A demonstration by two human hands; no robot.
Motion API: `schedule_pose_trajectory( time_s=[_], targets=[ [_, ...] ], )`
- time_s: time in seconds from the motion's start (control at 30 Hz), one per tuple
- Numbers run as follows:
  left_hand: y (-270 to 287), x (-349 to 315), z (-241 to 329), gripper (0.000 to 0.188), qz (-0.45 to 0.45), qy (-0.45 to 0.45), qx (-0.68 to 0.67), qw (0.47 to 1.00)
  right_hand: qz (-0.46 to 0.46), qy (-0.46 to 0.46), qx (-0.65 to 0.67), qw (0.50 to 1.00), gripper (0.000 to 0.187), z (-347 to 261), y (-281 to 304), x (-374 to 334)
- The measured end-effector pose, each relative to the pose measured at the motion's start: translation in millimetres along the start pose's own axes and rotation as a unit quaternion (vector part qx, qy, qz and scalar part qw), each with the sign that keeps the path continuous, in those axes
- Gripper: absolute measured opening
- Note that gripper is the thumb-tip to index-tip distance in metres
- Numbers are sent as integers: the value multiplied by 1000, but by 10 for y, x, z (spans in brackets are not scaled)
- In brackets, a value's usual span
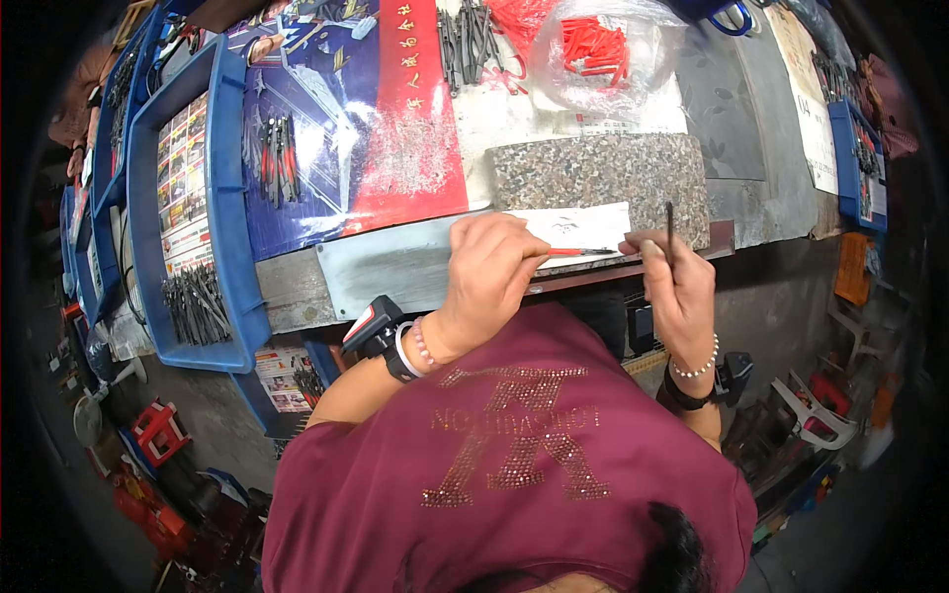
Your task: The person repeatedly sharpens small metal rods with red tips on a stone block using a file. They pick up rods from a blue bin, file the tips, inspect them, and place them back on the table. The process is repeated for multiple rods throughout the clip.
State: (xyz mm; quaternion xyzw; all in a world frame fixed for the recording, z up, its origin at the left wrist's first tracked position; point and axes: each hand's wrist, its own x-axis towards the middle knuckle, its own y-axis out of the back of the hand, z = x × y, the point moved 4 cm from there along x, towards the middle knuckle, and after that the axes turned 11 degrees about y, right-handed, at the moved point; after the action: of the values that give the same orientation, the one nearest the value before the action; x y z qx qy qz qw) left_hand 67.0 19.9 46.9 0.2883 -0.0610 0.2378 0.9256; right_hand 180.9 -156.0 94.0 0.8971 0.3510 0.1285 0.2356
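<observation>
Between the thumb and fingertips of my left hand [486, 269] is a slim red piece with a dark tip [573, 252], lying level along the near edge of a speckled stone slab [593, 173]. My right hand [680, 289] is closed around a thin dark rod [669, 222] that stands upright out of the fist. Its thumb and index finger come close to the dark tip of the red piece; whether they touch it I cannot tell. Under the work lies a white paper [603, 219] with small dark marks or bits on it.
A blue tray [252, 198] at the left holds many dark slim tools [196, 304]. Red-and-black ones [278, 163] lie on the printed sheet [415, 148]. Beyond the slab sit a clear plastic bag of red sleeves [595, 49] and more dark tools [467, 44].
</observation>
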Motion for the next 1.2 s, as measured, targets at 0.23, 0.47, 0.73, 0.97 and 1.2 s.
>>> schedule_pose_trajectory(
  time_s=[0.23,0.47,0.73,0.97,1.2],
  targets=[
    [-75,-65,13,17,9,-50,87,995,49,-1,49,998,29,153,-11,-80],
    [-82,-66,-8,18,7,-64,93,994,102,205,-25,973,37,-551,116,67],
    [-75,-81,-16,23,-18,-28,78,996,-45,222,-53,973,29,-150,-336,170],
    [70,-148,-130,23,39,16,64,997,-27,155,-24,987,31,-253,-304,112],
    [66,-209,-167,25,34,4,52,998,-131,230,-52,963,13,-506,-667,278]
  ],
)
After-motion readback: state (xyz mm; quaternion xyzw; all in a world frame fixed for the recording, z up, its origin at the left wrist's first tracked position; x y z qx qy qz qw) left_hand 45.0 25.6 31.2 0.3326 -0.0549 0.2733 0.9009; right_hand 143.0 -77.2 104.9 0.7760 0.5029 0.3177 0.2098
